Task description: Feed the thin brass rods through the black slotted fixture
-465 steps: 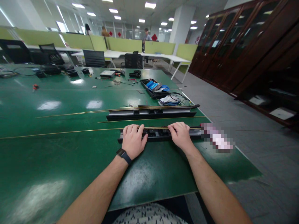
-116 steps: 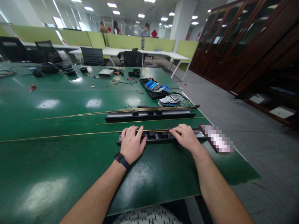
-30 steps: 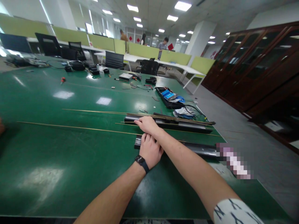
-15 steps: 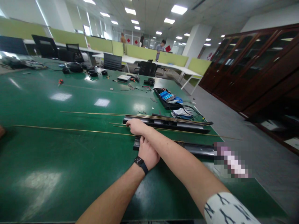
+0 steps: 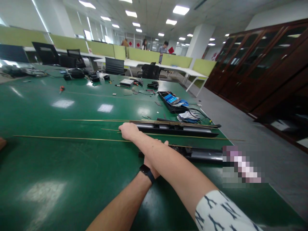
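My right hand (image 5: 128, 131) reaches across to the left, its fingers closed on a thin brass-coloured rod (image 5: 109, 129) whose tip sticks out to the left. Under my right forearm lies my left hand (image 5: 152, 163), a dark watch on its wrist. It rests at the near black channel-shaped rail (image 5: 204, 154); only a fingertip or two show, so its grip is hidden. A long brass-coloured rod (image 5: 72, 138) runs left from this rail. Behind it, several more such rods (image 5: 96, 120) lie along the far black rail (image 5: 199, 131).
Another person's hand (image 5: 2, 143) shows at the left edge of the green table (image 5: 84, 179). A black tray (image 5: 166, 102) with blue parts, gloves (image 5: 188, 116) and a cable lie at the right. Small electronic parts and a red-handled tool (image 5: 62, 88) lie farther back.
My right hand has moved left, and the rod in its fingers has slid left with it. My right forearm now covers more of my left hand.
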The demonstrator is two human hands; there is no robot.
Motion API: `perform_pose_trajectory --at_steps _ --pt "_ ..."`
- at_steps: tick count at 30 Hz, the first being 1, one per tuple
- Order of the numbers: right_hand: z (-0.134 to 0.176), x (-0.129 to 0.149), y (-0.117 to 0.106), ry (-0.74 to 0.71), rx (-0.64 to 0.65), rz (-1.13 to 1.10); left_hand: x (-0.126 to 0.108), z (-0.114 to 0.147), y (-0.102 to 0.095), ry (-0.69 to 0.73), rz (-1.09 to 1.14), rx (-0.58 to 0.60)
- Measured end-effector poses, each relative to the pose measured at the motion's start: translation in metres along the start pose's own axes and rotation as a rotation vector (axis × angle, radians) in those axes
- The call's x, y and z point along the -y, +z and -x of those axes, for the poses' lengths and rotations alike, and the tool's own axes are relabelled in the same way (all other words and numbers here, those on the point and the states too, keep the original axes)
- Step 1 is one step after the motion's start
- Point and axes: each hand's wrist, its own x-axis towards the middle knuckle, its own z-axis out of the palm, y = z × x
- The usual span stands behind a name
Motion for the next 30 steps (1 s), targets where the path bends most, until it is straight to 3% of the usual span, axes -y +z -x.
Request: perform_pose_trajectory --at_steps 5,13,16,22,30 --pt "-0.006 0.004 0.007 0.018 -0.036 -0.048 0.003 0.006 0.006 0.061 -0.078 -0.044" --pt "0.005 0.007 -0.006 -0.056 -0.1 -0.296 0.005 -0.002 0.001 0.0 -0.002 0.117" --pt "0.022 0.007 -0.018 -0.139 -0.203 -0.364 0.001 -0.007 -0.007 -0.038 0.004 0.129" --pt "0.098 -0.016 -0.039 -0.253 -0.494 -0.499 -0.015 -0.012 -0.022 -0.004 -0.164 0.142" --pt "0.231 -0.094 -0.033 0.058 -0.887 -0.385 -0.024 -0.013 -0.036 0.008 -0.182 0.058"
